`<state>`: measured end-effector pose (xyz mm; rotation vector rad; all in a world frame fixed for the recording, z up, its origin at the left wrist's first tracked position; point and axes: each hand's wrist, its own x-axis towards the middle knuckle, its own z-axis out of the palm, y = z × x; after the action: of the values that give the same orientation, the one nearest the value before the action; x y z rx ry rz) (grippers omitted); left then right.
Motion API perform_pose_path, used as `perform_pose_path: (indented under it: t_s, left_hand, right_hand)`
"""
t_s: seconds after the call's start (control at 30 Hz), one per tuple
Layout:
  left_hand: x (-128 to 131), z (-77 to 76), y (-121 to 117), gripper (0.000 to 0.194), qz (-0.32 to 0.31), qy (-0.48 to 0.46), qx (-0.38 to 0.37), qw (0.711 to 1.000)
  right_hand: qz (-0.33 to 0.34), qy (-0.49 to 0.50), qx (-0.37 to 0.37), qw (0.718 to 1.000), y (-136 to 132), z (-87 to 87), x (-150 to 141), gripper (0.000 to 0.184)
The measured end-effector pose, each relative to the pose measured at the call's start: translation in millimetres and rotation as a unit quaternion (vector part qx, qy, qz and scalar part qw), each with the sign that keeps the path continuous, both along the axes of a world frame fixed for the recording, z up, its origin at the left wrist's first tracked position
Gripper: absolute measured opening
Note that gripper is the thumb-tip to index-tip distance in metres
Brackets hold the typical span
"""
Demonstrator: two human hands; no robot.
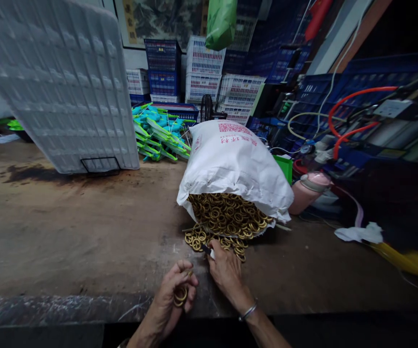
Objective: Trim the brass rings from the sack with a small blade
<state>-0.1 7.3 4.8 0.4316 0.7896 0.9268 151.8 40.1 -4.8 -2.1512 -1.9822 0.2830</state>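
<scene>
My left hand (pixel 167 297) is curled above the table's front part, with a few brass-coloured rings (pixel 180 297) held in its fingers. Just right of it, my right hand (pixel 227 271) is closed on a small black-and-white tool (pixel 207 249) whose kind I cannot make out. Its fingertips reach the near edge of a loose pile of rings (pixel 195 238). That pile spills from the mouth of a white woven sack (pixel 230 154) lying on its side, and many more rings (pixel 226 212) fill the opening.
A ribbed grey-white panel (pixel 74 87) stands at the left in a black wire stand (pixel 100 165). Green and blue plastic pieces (pixel 160 130) are heaped behind the sack. A pink bottle (pixel 308 192) and hoses (pixel 357 130) are at right. Stacked crates (pixel 205 58) stand behind the wooden table (pixel 85 232).
</scene>
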Motion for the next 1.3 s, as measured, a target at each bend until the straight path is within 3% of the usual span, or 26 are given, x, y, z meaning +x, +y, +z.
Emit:
perform_pose_path:
  t_s: [0.17, 0.3, 0.43, 0.6, 0.73, 0.83, 1.0, 1.3]
  left_hand:
    - [-2.8, -5.6, 2.4, 0.020, 0.008, -0.058, -0.058, 0.997]
    - [1.8, -7.0, 3.8, 0.025, 0.025, -0.021, -0.067, 0.997]
    - [10.3, -10.3, 8.2, 0.031, 0.021, 0.068, 0.027, 0.997]
    - [17.8, -17.9, 17.5, 0.037, 0.023, 0.222, 0.127, 0.967]
    - [20.4, -16.3, 21.8, 0.023, 0.053, 0.263, 0.216, 0.939]
    - [19.9, -13.7, 21.7, 0.019, 0.070, 0.265, 0.249, 0.929]
    - [17.8, -8.0, 16.1, 0.022, 0.045, 0.269, 0.264, 0.925]
    - [17.4, -11.9, 12.7, 0.031, -0.001, 0.232, 0.154, 0.960]
  right_hand:
    - [0.006, 0.023, 0.016, 1.000, -1.0, -1.8, 1.8, 0.025]
    - [0.028, 0.077, 0.020, 0.996, -3.5, -4.8, 8.5, 0.032]
    - [0.040, 0.158, 0.035, 0.986, -4.0, -7.1, 15.2, 0.026]
    - [0.057, 0.269, 0.048, 0.960, -2.3, -9.5, 13.2, 0.020]
    - [0.094, 0.346, 0.031, 0.933, -4.6, -5.4, 5.3, 0.020]
    - [0.105, 0.422, -0.026, 0.900, -7.8, -1.0, 1.1, 0.024]
    - [0.051, 0.511, -0.071, 0.855, -10.5, -4.4, -1.2, 0.041]
    - [0.023, 0.499, -0.053, 0.865, -10.9, 0.2, -1.9, 0.034]
